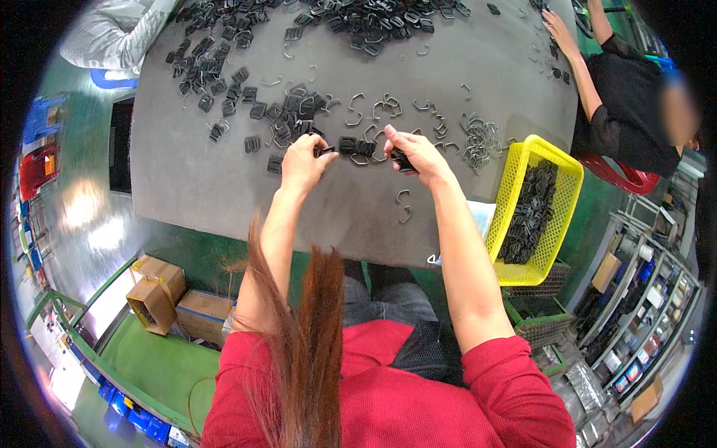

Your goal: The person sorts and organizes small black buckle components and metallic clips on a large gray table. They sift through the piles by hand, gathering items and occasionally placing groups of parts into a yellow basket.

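Observation:
My left hand (300, 166) is closed in a pinch on a small black plastic buckle (326, 151), just above the grey table (224, 196). To its right, my right hand (421, 155) curls around several black buckles (402, 160), partly hidden by the fingers. Between the hands a few more black buckles (356, 146) lie close together on the tabletop. Bent metal wire hooks (388, 105) are scattered just beyond them. A cluster of black buckles (295, 112) mixed with hooks lies past my left hand.
A yellow plastic basket (517, 278) holding black buckles stands at the table's right edge, beside a pile of wire hooks (480, 142). Large heaps of buckles (366, 21) cover the far side. One co-worker's hand (560, 34) reaches in at right; another person's sleeve (116, 37) is far left.

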Demonstrator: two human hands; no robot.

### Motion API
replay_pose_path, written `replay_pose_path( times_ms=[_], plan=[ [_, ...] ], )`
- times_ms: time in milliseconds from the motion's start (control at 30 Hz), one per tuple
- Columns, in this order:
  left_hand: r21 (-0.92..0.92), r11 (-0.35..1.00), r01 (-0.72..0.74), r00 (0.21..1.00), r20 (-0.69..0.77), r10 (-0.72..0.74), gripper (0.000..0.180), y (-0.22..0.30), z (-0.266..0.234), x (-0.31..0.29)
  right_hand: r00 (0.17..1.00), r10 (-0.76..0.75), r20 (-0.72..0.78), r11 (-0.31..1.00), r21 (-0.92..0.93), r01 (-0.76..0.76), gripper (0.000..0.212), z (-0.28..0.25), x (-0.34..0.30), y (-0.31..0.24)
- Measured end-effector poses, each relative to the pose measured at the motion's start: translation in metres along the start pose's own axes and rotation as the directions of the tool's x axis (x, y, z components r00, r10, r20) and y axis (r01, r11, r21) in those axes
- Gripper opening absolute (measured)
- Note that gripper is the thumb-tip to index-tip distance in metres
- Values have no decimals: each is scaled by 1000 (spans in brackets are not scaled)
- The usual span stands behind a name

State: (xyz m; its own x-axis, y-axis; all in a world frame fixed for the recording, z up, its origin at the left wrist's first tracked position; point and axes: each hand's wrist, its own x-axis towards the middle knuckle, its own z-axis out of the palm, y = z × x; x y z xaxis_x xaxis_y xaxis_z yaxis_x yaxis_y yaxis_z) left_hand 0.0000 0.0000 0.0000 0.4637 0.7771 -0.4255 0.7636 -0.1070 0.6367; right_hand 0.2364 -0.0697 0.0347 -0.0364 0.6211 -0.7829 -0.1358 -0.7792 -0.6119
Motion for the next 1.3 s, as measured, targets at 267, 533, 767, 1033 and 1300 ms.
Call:
replay_pose_path(
  times_ms=[267,533,767,1033,1300],
  plan=[
    [-952,168,257,927,291,235,13,21,-19,-24,969,-217,118,961,200,191,30,-5,-12,7],
    [-110,994,27,977,-205,-49,40,30,23,1,995,-94,-17,994,-60,93,33,-21,-8,17],
    [130,991,20,983,-183,4,36,36,25,7,965,-178,-194,984,-41,174,28,-34,-16,26],
    [-875,433,216,965,258,40,15,15,7,-2,988,-84,-132,964,241,114,19,-48,-39,20],
    [-739,641,209,976,112,-189,21,21,21,0,976,-91,-199,983,141,120,16,-44,-30,34]
  ],
)
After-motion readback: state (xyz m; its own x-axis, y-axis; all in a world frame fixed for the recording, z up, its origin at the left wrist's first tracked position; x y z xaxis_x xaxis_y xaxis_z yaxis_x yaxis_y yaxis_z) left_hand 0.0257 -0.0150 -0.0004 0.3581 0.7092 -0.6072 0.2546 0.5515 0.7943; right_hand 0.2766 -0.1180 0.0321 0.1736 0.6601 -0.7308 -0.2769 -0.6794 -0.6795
